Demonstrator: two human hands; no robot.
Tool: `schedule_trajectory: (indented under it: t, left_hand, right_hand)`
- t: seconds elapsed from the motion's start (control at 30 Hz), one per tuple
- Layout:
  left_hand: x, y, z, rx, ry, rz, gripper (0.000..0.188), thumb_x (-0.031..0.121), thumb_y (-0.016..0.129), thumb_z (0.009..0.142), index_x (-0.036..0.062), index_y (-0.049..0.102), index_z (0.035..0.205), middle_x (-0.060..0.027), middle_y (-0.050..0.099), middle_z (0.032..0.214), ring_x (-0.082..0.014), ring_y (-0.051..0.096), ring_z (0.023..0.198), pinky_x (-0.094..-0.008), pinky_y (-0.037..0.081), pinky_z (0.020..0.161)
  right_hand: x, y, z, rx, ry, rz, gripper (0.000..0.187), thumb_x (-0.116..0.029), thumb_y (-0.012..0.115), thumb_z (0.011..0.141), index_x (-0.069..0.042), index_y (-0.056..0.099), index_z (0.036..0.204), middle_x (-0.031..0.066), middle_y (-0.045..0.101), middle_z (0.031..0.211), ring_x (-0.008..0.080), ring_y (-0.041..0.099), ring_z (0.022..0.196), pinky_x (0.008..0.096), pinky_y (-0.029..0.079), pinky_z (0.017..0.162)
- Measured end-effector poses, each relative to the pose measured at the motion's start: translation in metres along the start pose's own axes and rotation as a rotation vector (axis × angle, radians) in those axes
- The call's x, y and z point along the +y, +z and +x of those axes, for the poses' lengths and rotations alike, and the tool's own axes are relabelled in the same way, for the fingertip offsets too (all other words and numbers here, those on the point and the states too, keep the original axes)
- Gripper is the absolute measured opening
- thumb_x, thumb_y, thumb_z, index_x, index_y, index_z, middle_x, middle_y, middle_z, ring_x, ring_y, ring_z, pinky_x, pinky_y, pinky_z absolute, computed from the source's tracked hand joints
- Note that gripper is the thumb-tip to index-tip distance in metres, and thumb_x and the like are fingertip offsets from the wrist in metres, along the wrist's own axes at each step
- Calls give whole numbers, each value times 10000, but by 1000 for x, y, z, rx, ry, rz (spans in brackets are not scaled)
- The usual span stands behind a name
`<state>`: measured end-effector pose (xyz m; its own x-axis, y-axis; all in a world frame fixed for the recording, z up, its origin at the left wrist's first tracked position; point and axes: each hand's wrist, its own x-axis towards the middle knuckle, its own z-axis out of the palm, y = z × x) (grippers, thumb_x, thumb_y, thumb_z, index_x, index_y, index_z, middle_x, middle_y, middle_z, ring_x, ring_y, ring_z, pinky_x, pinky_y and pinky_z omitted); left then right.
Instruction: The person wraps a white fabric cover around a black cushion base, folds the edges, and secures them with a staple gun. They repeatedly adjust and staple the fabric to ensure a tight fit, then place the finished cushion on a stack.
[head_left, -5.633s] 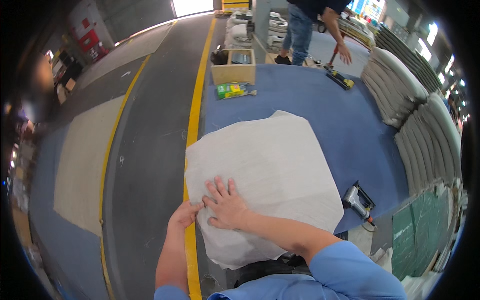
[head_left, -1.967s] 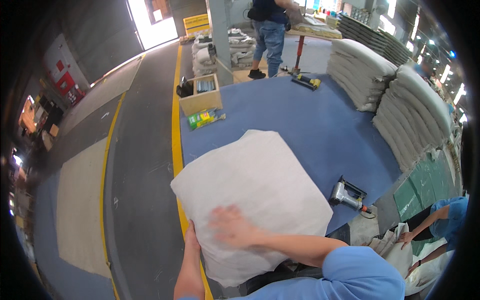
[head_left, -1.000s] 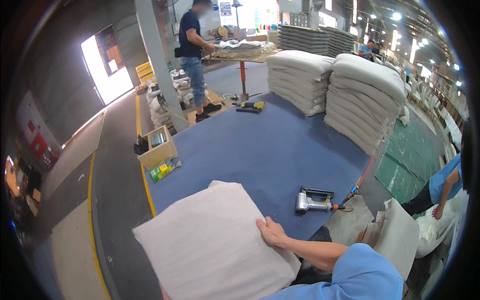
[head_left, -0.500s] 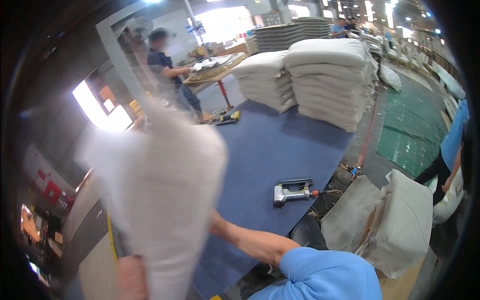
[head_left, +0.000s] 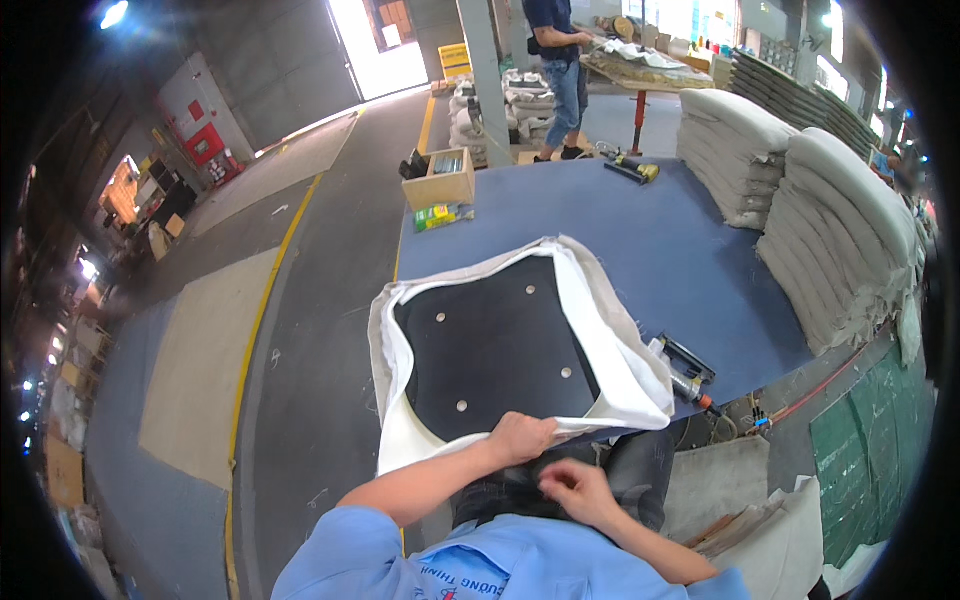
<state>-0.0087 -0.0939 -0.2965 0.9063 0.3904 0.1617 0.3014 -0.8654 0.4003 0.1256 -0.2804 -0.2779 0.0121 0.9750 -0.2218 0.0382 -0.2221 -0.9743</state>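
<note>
A seat pad (head_left: 490,340) lies underside up on the blue-topped table, its black board facing me with several round holes. White padding and a loose pale fabric cover (head_left: 640,400) stand up around the board's edges. At the near edge my left hand (head_left: 522,438) is closed on the fabric cover, its fingers over the rim. My right hand (head_left: 578,490) hovers just below that edge, apart from the pad, fingers loosely bent and slightly blurred, with nothing visible in them. A staple gun (head_left: 685,370) with an orange hose fitting rests right of the pad, partly hidden by the cover.
Two tall stacks of pale cushions (head_left: 840,235) stand on the table's right side. Toward the far edge are a wooden box (head_left: 445,180), a green-yellow packet (head_left: 438,216) and another yellow-black tool (head_left: 632,170). Beyond, a person (head_left: 560,75) stands at another table.
The pale fabric-covered piece, blurred and raised in both hands before, now lies on the table with its black underside showing. My right hand has come off it. The view has swung left.
</note>
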Motion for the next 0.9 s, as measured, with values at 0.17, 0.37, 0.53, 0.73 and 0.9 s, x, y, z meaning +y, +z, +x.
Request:
schedule_trajectory:
  t: [0.17,0.37,0.53,0.73,0.9]
  left_hand:
    - [-7,-3,-1,173,61,-162,271,304,644,1043,81,623,890,-139,681,684,-342,702,617,-458,548,542]
    - [-7,-1,-4,334,40,-193,325,323,626,1080,89,608,857,-119,664,673,-340,681,587,-436,541,533]
    - [-3,7,-3,317,-132,-211,262,333,626,1083,84,605,1005,-118,696,688,-344,706,592,-455,557,548]
    - [13,-31,-11,-58,-417,-36,400,453,706,1002,82,612,1119,-158,758,839,-390,756,786,-532,574,708]
    - [-6,-43,-30,-202,-301,123,337,434,715,974,102,709,916,-106,722,866,-346,695,900,-500,470,827]
  right_hand:
    - [-35,-15,56,376,-489,-818,468,-62,863,746,-82,662,1168,123,673,1142,351,625,1130,495,494,961]
    - [-22,-16,93,324,-329,-863,365,-147,863,741,-104,717,1073,83,673,1127,330,617,1119,498,466,946]
    - [-10,-21,105,267,-222,-955,219,-256,837,784,-112,756,928,62,677,1055,320,620,1093,519,456,942]
    - [-3,-20,110,285,-217,-955,248,-351,824,816,-122,745,870,52,671,1004,309,630,1055,522,450,912]
    - [-15,-17,111,268,-176,-898,275,-388,823,847,-124,751,877,47,677,1014,301,632,1074,522,459,902]
